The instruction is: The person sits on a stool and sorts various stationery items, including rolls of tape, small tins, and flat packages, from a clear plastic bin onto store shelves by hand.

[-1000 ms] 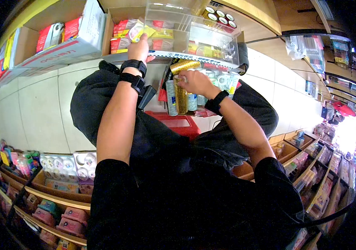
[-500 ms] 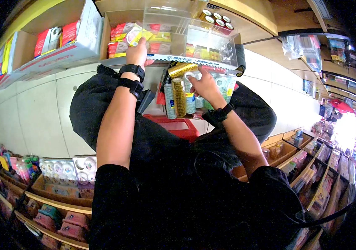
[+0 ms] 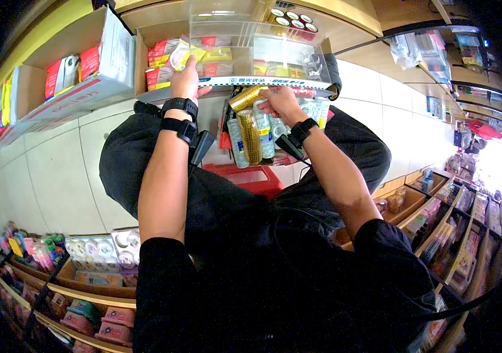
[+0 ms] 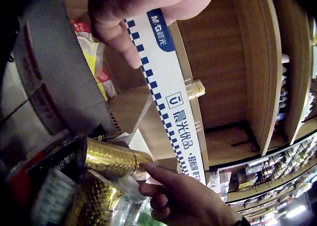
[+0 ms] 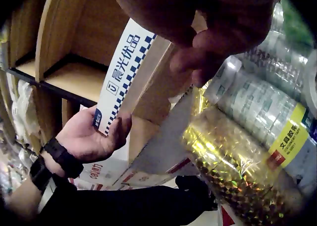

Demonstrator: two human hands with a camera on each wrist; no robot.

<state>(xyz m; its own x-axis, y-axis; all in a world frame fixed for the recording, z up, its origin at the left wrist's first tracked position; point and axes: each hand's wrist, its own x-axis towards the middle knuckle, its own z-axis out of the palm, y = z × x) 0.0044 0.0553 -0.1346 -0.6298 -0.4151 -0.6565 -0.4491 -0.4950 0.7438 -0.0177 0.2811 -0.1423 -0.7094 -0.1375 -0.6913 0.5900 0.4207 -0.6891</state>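
Note:
My left hand (image 3: 185,79) grips the end of a white label strip (image 4: 163,72) with blue checks along a shelf front, its fingers curled about the edge. Beyond it, a yellow-and-white packet (image 3: 187,55) lies over a box of red-and-yellow packets. My right hand (image 3: 282,105) is over a bundle of wrapped tape rolls, with its index fingertip at the end of a lying gold sleeve of rolls (image 4: 111,158). I cannot tell whether its fingers pinch anything. A second gold sleeve (image 3: 249,136) stands beside clear tape rolls (image 5: 262,112) in plastic with a yellow label.
A clear acrylic tray (image 3: 221,23) stands above the label strip. Cardboard boxes (image 3: 80,76) of packets stand to the left, and dark-red rolls (image 3: 294,21) sit at the back. A red plastic stool or basket (image 3: 259,176) is between the knees. Stocked shelves (image 3: 439,235) line the right.
My right hand let go of the upright gold sleeve, reached to the white roll behind it, and is now by the lying gold sleeve. The left hand stays at the label strip.

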